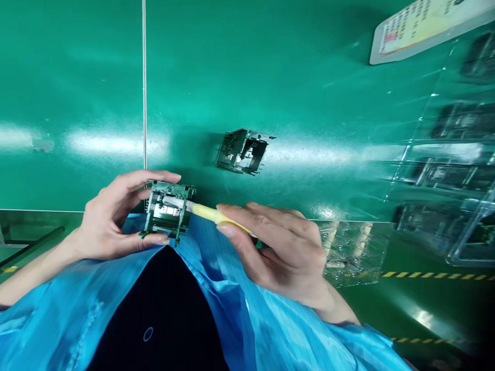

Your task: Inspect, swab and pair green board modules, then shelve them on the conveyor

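Observation:
My left hand (112, 214) grips a green circuit-board assembly (170, 229), an open box-like frame of boards, with its thumb below and fingers above. Between the fingertips of my right hand (284, 247) is a yellow-handled brush (207, 212). Its whitish tip reaches inside the held assembly, over a pale component; whether it touches is not clear. A second circuit-board assembly (243, 152) of similar build rests on the green table (251, 67), just beyond my hands.
Clear plastic trays (456, 252) with dark assemblies line the right side. A labelled card in a plastic sleeve (425, 31) lies at the back right. A seam (144, 82) crosses the table at left. Clear packaging (356, 252) sits below the table's front edge.

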A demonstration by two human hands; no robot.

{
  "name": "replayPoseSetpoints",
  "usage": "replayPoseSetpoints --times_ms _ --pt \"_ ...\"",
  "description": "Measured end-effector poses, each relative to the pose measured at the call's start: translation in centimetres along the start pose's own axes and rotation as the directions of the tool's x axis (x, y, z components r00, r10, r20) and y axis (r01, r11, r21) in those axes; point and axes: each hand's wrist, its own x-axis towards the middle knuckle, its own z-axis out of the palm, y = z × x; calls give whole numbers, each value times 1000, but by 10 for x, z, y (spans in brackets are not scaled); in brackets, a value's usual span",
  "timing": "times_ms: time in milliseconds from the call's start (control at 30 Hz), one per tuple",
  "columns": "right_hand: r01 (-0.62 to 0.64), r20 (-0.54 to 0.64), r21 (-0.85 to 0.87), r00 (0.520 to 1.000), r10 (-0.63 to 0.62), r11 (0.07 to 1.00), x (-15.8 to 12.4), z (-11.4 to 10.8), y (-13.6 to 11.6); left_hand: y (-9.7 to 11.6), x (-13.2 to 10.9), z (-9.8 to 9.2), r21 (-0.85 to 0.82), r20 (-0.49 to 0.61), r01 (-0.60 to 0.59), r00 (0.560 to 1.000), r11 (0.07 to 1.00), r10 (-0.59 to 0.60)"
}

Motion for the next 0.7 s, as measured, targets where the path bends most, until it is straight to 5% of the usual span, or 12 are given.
replayPoseSetpoints --times_ms 367,700 --pt "-24 114 -16 993 26 1000 2 -5 2 -5 -9 -5 145 52 54 997 988 -62" --pt "-35 99 -104 994 46 994 -1 -7 -2 -5 -10 -6 182 57 78 994 980 -89"
